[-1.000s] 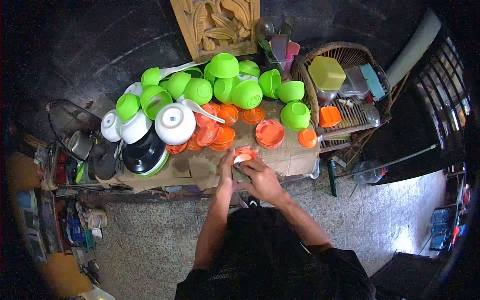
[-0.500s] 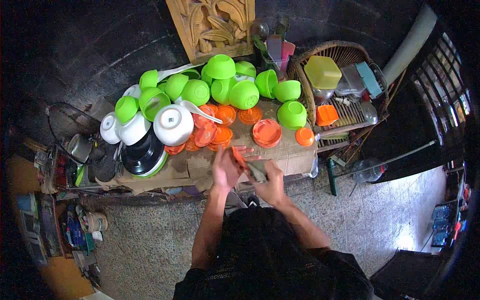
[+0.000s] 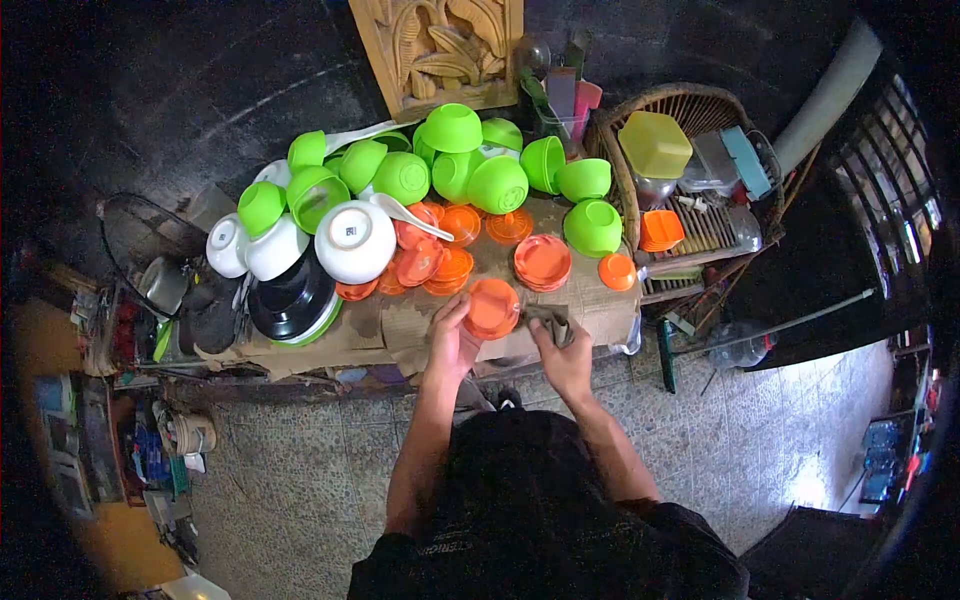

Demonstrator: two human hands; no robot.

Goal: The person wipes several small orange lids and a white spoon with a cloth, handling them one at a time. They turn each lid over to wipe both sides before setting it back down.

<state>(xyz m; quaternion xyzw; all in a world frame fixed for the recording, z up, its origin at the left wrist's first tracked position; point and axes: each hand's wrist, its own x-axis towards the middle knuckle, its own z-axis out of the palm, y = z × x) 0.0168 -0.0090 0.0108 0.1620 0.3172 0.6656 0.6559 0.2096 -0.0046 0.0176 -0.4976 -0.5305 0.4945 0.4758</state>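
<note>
My left hand grips a small round orange saucer by its left edge, its face turned up toward me. In my right hand a greyish cloth is bunched between the fingers, just right of the saucer. Behind the held saucer, a stack of orange saucers lies on the cardboard. More orange dishes are heaped to the left, beside an upturned white bowl and a white spoon.
Green bowls are piled along the back of the cardboard-covered table. Black plates sit at the left. A wicker rack with a yellow container stands at the right. A carved wooden panel leans on the wall.
The orange saucer has turned from edge-on to face up in my left hand. My right hand has moved right with the cloth, away from the saucer. The view has shifted slightly.
</note>
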